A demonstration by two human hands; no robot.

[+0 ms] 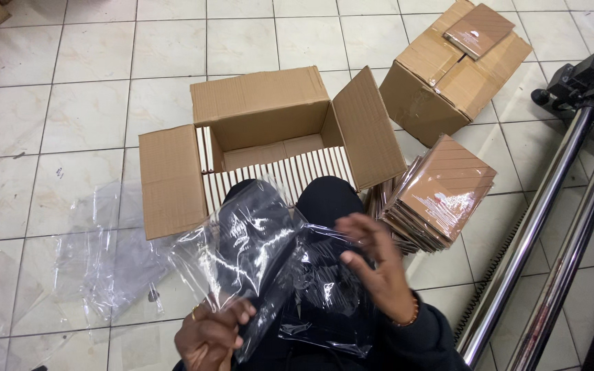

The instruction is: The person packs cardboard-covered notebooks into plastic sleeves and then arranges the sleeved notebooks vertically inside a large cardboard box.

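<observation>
Lying crumpled on the tiled floor [91, 103] at far left, loose clear plastic sheets [97, 268] spread beside an open cardboard box [262, 130], its flaps folded out and a row of thin brown packets [297, 172] standing on edge inside.

Low in the foreground, the left hand [211, 336] is raised with its back to the camera, a ring on one finger, its grip clenched on the lower edge of a clear plastic bag [256, 247]. The bag stands up from that hand over the person's lap, just in front of the open box, wrinkled and glossy, catching white glare, with dark clothing showing through it. A second stretch of clear plastic hangs lower between the two hands; whether it is part of the same bag cannot be told.

To the right, the right hand [376, 264] is lifted with palm turned inward, fingers spread and slightly curled, blurred by motion, a bracelet at the wrist above a dark sleeve. It is right at the bag's right side, its grip released, nothing closed in it.

Just beyond that hand, a stack of flat brown packets [441, 192] in shiny wrap leans on the floor. Farther back sits a closed cardboard box [441, 82] with one brown packet [479, 31] lying on top. At far right, two chrome tubes [551, 261] of a stand run diagonally, topped by a black fitting.
</observation>
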